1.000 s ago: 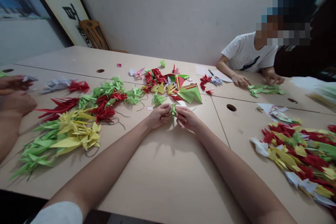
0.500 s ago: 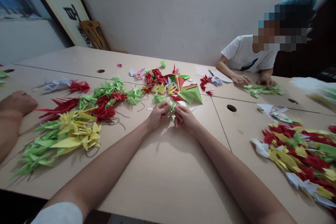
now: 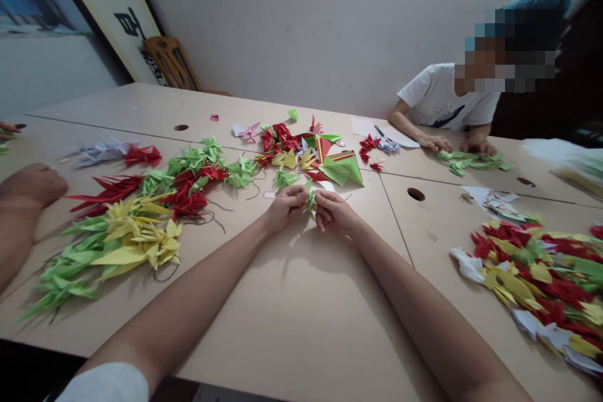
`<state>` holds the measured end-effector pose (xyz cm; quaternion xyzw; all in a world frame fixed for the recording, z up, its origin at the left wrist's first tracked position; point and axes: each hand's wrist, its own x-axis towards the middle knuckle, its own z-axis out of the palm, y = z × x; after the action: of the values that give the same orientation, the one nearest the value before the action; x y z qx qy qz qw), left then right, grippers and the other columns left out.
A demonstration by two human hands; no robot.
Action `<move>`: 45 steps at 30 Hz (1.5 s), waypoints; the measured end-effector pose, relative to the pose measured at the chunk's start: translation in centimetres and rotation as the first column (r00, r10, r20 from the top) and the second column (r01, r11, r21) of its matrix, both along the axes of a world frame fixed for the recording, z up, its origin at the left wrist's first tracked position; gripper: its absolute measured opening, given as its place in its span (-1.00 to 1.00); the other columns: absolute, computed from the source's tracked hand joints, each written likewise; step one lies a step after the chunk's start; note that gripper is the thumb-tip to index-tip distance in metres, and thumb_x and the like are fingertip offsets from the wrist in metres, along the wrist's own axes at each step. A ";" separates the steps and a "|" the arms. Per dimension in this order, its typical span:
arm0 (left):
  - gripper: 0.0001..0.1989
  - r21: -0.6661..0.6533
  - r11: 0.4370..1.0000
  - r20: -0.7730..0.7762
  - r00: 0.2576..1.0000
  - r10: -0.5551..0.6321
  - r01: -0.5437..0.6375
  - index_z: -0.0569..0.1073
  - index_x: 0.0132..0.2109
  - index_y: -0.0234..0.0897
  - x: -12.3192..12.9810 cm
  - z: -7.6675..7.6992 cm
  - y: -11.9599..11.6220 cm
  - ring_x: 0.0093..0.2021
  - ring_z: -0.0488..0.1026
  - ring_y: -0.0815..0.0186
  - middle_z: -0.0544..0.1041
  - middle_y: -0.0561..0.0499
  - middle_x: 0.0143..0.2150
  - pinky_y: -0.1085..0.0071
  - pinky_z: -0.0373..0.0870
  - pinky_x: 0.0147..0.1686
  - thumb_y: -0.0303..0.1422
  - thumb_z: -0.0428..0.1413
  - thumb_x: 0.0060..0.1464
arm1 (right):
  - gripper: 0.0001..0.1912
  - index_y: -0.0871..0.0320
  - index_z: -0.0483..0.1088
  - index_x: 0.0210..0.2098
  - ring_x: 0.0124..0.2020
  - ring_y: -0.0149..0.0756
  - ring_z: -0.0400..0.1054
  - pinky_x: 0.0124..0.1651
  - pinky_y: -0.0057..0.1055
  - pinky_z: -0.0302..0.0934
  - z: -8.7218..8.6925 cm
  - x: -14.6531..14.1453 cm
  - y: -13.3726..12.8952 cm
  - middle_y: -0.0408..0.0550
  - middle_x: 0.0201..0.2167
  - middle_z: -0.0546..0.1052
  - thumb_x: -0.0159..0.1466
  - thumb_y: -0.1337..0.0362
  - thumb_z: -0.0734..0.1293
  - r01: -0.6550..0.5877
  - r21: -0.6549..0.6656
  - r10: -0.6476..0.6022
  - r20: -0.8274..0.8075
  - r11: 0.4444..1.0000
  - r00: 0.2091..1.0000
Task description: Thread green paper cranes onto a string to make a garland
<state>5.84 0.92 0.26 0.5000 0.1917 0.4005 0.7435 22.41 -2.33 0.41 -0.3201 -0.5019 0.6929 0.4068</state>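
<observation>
Light-green origami crane (image 3: 309,199) pinched between closed left hand (image 3: 285,208) and closed right hand (image 3: 334,212); feather-light, crushable paper, safest held at body, not wings.

We'd call this a shared craft or activity room, plainer than a home and closer to an office or classroom. We're at long, pale laminate tables (image 3: 301,320) pushed together, their seams showing, with round holes (image 3: 416,194) cut through the tops. Heaps of folded paper cranes (image 3: 134,245) cover them. A bare white wall (image 3: 301,25) runs across 12 o'clock. At 10 o'clock there's a large framed calligraphy panel (image 3: 123,19), and just beside it, at 11 o'clock, a wooden chair (image 3: 169,63) stands beyond the tables. At 2 o'clock, a person in a white T-shirt (image 3: 445,97) sits at the far edge, with more paper cranes nearby.
</observation>
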 end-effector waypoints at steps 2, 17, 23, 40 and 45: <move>-0.63 0.020 0.999 -0.003 0.999 0.032 -0.032 0.31 -0.48 -0.35 0.0 -0.1 0.0 -0.68 -0.04 0.60 0.13 0.18 -0.65 0.55 -0.22 -0.65 -0.16 0.26 -0.06 | -0.57 0.13 0.20 -0.44 -0.80 -0.45 0.23 -0.76 -0.59 0.03 -0.1 -0.1 0.0 -0.40 -0.80 0.12 0.17 -0.08 0.38 0.017 0.006 -0.017 -0.009 1.000 1.000; -0.57 0.115 0.968 -0.051 0.971 0.232 -0.225 0.25 -0.51 -0.31 0.1 -0.6 0.2 -0.67 -0.06 0.56 0.07 0.19 -0.65 0.53 -0.18 -0.65 -0.08 0.19 0.01 | -0.61 0.11 0.26 -0.41 -0.80 -0.43 0.21 -0.73 -0.53 0.11 -1.1 -1.9 0.0 -0.39 -0.82 0.15 0.19 -0.08 0.35 0.236 0.077 -0.233 -0.046 0.969 0.971; -0.61 0.224 0.922 -0.157 0.922 0.353 -0.315 0.36 -0.44 -0.30 0.1 -0.3 0.0 -0.67 0.04 0.53 0.14 0.19 -0.68 0.53 -0.07 -0.65 -0.04 0.21 -0.03 | -0.56 0.10 0.26 -0.47 -0.78 -0.39 0.25 -0.73 -0.51 0.04 -0.3 -2.0 -0.1 -0.36 -0.82 0.14 0.14 -0.15 0.34 0.307 0.186 -0.327 0.090 0.933 0.941; -0.73 0.159 0.924 -0.174 0.911 0.373 -0.348 0.52 -0.41 -0.36 0.1 -0.4 0.2 -0.58 0.25 0.49 0.40 0.09 -0.58 0.53 0.14 -0.56 -0.20 0.28 -0.12 | -0.59 0.10 0.26 -0.47 -0.76 -0.41 0.22 -0.71 -0.48 0.06 -0.8 -2.4 -0.2 -0.29 -0.76 0.23 0.21 -0.12 0.29 0.364 0.280 -0.414 0.143 0.888 0.899; -0.69 0.142 0.914 -0.185 0.897 0.401 -0.379 0.53 -0.39 -0.36 0.2 -0.7 0.5 -0.58 0.28 0.48 0.42 0.07 -0.57 0.53 0.13 -0.58 -0.17 0.30 -0.15 | -0.58 0.08 0.26 -0.48 -0.77 -0.41 0.17 -0.72 -0.48 0.00 -0.9 -2.1 -0.1 -0.28 -0.77 0.22 0.20 -0.14 0.28 0.413 0.294 -0.473 0.173 0.862 0.864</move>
<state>6.04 1.46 -0.41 0.5284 0.3445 0.4956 0.5970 20.31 -2.48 -0.49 -0.4554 -0.5418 0.4682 0.5290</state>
